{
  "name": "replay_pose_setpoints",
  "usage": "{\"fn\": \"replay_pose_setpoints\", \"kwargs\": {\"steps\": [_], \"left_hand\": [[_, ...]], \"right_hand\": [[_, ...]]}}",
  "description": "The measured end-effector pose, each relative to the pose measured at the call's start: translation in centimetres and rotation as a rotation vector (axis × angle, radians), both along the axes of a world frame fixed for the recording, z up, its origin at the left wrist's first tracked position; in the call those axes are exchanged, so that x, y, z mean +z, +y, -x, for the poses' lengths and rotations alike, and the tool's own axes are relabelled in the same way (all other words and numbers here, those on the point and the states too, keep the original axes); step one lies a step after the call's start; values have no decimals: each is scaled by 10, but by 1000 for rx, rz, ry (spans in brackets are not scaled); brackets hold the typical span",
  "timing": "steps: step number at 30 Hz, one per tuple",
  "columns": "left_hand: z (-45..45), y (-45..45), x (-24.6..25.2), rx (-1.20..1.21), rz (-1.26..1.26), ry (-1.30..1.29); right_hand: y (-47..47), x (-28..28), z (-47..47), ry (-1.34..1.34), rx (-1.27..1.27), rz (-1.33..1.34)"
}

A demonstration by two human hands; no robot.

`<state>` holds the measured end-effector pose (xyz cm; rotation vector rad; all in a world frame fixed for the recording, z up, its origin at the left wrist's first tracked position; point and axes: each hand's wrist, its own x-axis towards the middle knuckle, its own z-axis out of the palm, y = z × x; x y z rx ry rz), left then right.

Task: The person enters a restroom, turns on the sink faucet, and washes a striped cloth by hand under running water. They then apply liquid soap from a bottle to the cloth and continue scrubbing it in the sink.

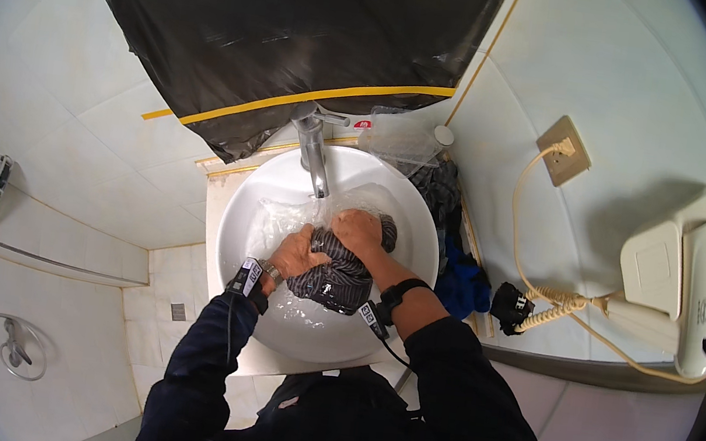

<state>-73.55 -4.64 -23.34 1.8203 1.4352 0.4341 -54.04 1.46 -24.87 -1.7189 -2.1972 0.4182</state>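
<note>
A wet, dark grey striped cloth [336,275] lies bunched in the white round washbasin [305,337]. My left hand [297,253] grips its left side, with the thumb laid over the fabric. Knuckles up, my right hand [357,229] is closed on the cloth's upper part, so the fingertips are hidden. Water splashes and foams around the cloth, just below the spout of the chrome faucet [313,153]. Both wrists wear dark straps with small tagged devices, and a metal-band watch [271,270] is on my left wrist.
Dark and blue cloths [461,280] are heaped right of the basin. A clear plastic container [402,140] stands behind it. Black plastic sheeting [298,22] is taped on the wall above. A corded hair dryer [656,277] hangs at right, plugged into a wall socket [563,152].
</note>
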Motion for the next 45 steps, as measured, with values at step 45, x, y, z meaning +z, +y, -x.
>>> {"fn": "replay_pose_setpoints", "kwargs": {"steps": [45], "left_hand": [[4,-33,23,38,-215,-179]], "right_hand": [[-26,14,-10,275,-79,166]]}}
